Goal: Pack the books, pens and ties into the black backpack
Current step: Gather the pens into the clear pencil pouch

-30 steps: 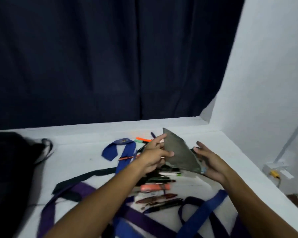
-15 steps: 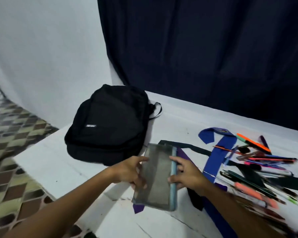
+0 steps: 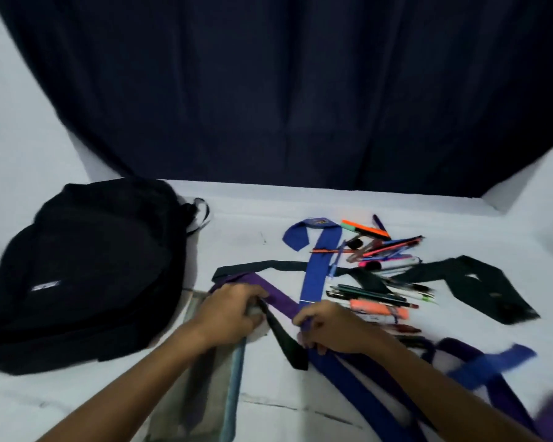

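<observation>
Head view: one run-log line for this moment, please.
left hand: on pouch | right hand: gripping blue tie | backpack: closed, left | pens: loose

Plain indoor room, dark navy curtain [image 3: 268, 90] as backdrop, bare white walls [image 3: 20, 129], white-covered table [image 3: 253, 224]

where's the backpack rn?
Head view, left side of the white table: the black backpack lies flat, zipped as far as visible, just left of the left hand and the grey pouch.
</observation>
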### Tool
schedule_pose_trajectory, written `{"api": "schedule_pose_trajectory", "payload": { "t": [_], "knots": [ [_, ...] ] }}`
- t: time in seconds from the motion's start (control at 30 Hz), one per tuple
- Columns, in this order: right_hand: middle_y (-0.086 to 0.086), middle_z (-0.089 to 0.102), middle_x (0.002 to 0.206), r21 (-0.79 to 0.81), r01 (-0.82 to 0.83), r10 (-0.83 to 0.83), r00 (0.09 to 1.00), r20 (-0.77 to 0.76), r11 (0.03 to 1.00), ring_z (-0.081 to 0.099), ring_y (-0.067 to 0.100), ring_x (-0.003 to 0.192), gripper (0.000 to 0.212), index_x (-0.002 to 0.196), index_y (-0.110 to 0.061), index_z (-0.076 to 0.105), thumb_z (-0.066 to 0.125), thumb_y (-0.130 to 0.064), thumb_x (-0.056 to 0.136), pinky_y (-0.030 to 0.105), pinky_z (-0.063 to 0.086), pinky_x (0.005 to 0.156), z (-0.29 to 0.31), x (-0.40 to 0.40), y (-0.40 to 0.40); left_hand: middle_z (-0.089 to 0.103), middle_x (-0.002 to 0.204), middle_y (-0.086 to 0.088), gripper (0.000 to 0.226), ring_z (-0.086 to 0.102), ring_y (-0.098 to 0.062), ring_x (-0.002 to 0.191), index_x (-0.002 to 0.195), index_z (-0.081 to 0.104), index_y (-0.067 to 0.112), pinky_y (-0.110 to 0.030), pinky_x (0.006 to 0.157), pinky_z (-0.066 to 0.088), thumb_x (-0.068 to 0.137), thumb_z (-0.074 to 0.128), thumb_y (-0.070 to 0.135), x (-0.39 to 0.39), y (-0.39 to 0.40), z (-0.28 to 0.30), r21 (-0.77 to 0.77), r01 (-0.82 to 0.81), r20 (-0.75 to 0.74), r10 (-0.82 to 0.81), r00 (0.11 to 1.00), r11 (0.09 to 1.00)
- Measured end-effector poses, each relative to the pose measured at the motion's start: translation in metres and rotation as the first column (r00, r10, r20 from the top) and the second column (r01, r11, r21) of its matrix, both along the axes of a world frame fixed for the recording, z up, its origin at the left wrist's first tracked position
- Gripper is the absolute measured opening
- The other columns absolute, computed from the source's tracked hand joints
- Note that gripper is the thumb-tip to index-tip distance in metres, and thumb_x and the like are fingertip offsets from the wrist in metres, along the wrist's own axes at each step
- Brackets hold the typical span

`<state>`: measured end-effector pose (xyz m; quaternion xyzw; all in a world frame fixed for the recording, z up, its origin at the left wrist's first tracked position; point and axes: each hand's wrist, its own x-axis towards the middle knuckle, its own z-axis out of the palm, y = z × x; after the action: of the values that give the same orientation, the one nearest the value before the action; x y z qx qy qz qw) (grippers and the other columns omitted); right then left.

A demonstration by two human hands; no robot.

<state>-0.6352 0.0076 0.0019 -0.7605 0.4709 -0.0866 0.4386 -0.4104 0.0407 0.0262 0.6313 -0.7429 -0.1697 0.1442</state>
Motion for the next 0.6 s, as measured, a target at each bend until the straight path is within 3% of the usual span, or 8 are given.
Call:
{"api": "schedule_pose_trajectory", "payload": {
  "t": [0.1,0.17,0.27,0.4,0.6],
  "knots": [
    [0.008,0.065,0.069,-0.132,0.132,-0.133,0.991,-0.003,0.983,0.058,0.007,0.049,0.008,0.088,-0.003,0.068,0.062,0.002,0.084,0.017,0.045,0.050,0.002,-0.055,-0.003,0.066,0.089,0.011,0.025,0.063,-0.009,0.079,0.106,0.071,0.026,-0.025,0.075,0.052,0.081,0.069,0.025,-0.046,-0.024,-0.014,-0.025,0.149,-0.106,-0.151,0.983,0.989],
    [-0.003,0.063,0.071,-0.254,0.192,-0.219,0.972,-0.083,0.948,0.058,-0.002,0.058,0.012,0.086,-0.010,0.070,0.063,0.000,0.082,0.014,0.046,0.057,-0.003,-0.091,-0.004,0.067,0.094,0.008,0.024,0.062,-0.011,0.085,0.107,0.070,0.024,-0.030,0.078,0.052,0.084,0.067,0.027,-0.078,-0.039,-0.024,-0.058,0.273,-0.089,-0.277,0.957,0.960],
    [-0.002,0.067,0.086,-0.398,0.213,-0.323,0.917,-0.233,0.892,0.062,0.013,0.078,0.020,0.085,-0.025,0.069,0.060,-0.007,0.081,0.028,0.050,0.069,-0.011,-0.126,0.000,0.066,0.107,0.002,0.026,0.059,-0.017,0.100,0.113,0.068,0.019,-0.032,0.083,0.049,0.087,0.065,0.022,-0.116,-0.053,-0.040,-0.103,0.385,0.010,-0.386,0.923,0.917],
    [-0.002,0.066,0.105,-0.449,0.080,-0.252,0.907,-0.338,0.890,0.058,0.018,0.098,0.016,0.097,-0.020,0.068,0.056,-0.015,0.087,0.028,0.044,0.078,-0.018,-0.131,0.010,0.058,0.117,-0.002,0.034,0.054,-0.022,0.109,0.121,0.062,0.021,-0.034,0.084,0.048,0.087,0.058,0.019,-0.138,-0.067,-0.061,-0.037,0.389,0.134,-0.381,0.915,0.921],
    [0.003,0.058,0.119,-0.515,-0.084,-0.196,0.863,-0.466,0.853,0.049,0.020,0.114,0.025,0.113,-0.017,0.064,0.052,-0.017,0.091,0.033,0.046,0.088,-0.027,-0.115,0.015,0.059,0.114,-0.002,0.038,0.055,-0.020,0.105,0.125,0.063,0.018,-0.029,0.080,0.047,0.087,0.059,0.015,-0.138,-0.072,-0.068,0.011,0.406,0.110,-0.405,0.908,0.914]
  ]
}}
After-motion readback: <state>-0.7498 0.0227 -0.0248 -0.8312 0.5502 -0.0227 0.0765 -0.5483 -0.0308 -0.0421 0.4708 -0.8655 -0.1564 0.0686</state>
